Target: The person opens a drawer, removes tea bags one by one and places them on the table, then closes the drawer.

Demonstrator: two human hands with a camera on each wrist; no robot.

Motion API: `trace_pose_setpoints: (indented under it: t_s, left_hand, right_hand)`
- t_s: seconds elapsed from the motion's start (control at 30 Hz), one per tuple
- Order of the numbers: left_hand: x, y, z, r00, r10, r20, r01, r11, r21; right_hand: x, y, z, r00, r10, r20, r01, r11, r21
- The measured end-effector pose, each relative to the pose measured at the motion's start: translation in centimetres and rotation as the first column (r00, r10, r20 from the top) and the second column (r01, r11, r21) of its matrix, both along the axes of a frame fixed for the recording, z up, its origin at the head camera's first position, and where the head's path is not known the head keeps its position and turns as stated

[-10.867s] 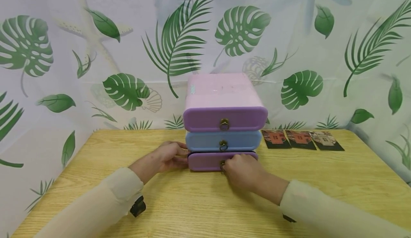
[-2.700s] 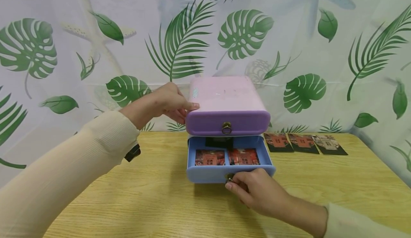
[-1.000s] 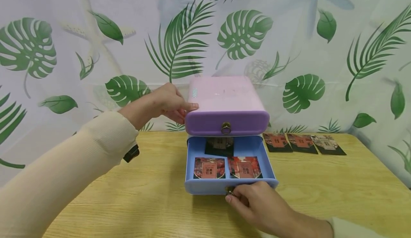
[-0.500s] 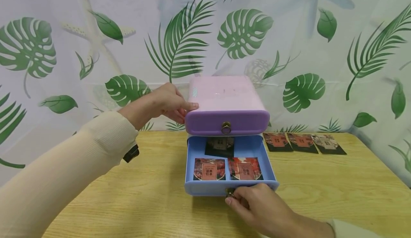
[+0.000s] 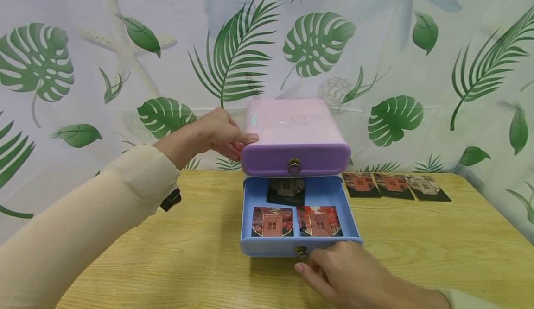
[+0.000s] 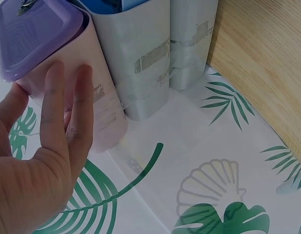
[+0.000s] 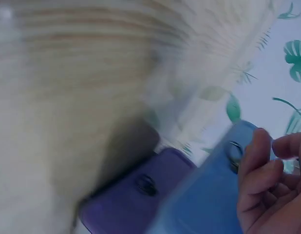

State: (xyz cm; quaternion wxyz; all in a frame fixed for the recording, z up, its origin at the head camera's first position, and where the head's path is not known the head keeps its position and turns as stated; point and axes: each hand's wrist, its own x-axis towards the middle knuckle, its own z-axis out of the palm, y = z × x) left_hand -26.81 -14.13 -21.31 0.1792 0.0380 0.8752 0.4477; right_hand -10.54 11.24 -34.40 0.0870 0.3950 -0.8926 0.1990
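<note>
Currently, the blue drawer (image 5: 271, 248) is seen drawn out toward the near side below the pink case (image 5: 292, 119), its ring handle (image 5: 301, 250) just left of the right hand (image 5: 350, 272). That hand's fingers are loosely bent, thumb and forefinger slightly apart, with nothing clamped. The case's left side is touched by the straight fingers of the left hand (image 5: 221, 130), its thumb laid on top. Two red packets (image 5: 272, 222) are contained at the drawer's near end, a dark packet (image 5: 286, 191) farther back.
</note>
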Motion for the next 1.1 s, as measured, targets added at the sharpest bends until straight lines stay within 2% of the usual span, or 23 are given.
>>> trace_pose_setpoints:
  t_s: [0.07, 0.1, 0.2, 0.27, 0.33, 0.37, 0.5, 0.63, 0.77, 0.93, 1.1]
  left_hand:
    - [0.0, -0.1, 0.0, 1.0, 0.0, -0.004, 0.0, 1.0, -0.004]
    - [0.0, -0.1, 0.0, 1.0, 0.0, -0.006, 0.0, 1.0, -0.006]
    - [0.0, -0.2, 0.0, 1.0, 0.001, -0.007, -0.001, 1.0, -0.005]
    - [0.0, -0.2, 0.0, 1.0, -0.002, -0.005, 0.002, 1.0, 0.0]
    - [0.0, -0.2, -0.1, 1.0, -0.007, -0.002, 0.007, 1.0, 0.001]
    - [0.0, -0.2, -0.1, 1.0, -0.009, 0.0, 0.009, 1.0, 0.003]
    - [0.0, -0.1, -0.2, 1.0, -0.011, -0.003, 0.011, 1.0, -0.002]
    - [0.0, -0.1, -0.1, 1.0, -0.009, -0.012, 0.009, 1.0, -0.001]
    - [0.1, 0.0, -0.1, 1.0, -0.006, -0.008, 0.006, 1.0, 0.002]
    - [0.1, 0.1, -0.1, 1.0, -0.005, -0.011, 0.005, 1.0, -0.002]
    - [0.1, 0.0, -0.1, 1.0, -0.002, -0.013, 0.002, 1.0, 0.001]
  right_hand:
    - [0.0, 0.0, 0.6, 0.992, 0.046, -0.119, -0.053, 0.997, -0.061]
    - [-0.1, 0.0, 1.0, 0.979, 0.065, -0.191, -0.086, 0.991, -0.101]
    - [-0.8, 0.1, 2.0, 0.923, 0.089, -0.374, -0.18, 0.96, -0.216]
    - [-1.5, 0.3, 2.9, 0.902, 0.078, -0.425, -0.197, 0.95, -0.244]
    - [-2.3, 0.5, 3.6, 0.895, 0.065, -0.442, -0.187, 0.953, -0.238]
    - [-2.6, 0.6, 3.9, 0.895, 0.062, -0.441, -0.177, 0.958, -0.225]
    - [-3.7, 1.1, 4.7, 0.922, 0.053, -0.382, -0.107, 0.987, -0.121]
    - [-4.7, 1.3, 4.8, 0.951, 0.046, -0.306, -0.054, 0.998, -0.018]
    - [-5.9, 1.4, 4.7, 0.975, 0.027, -0.222, -0.016, 0.999, 0.05]
    - [-7.2, 1.7, 4.4, 0.986, 0.035, -0.163, -0.019, 0.995, 0.101]
    - [-8.3, 1.9, 3.7, 0.999, 0.022, -0.023, -0.017, 0.982, 0.189]
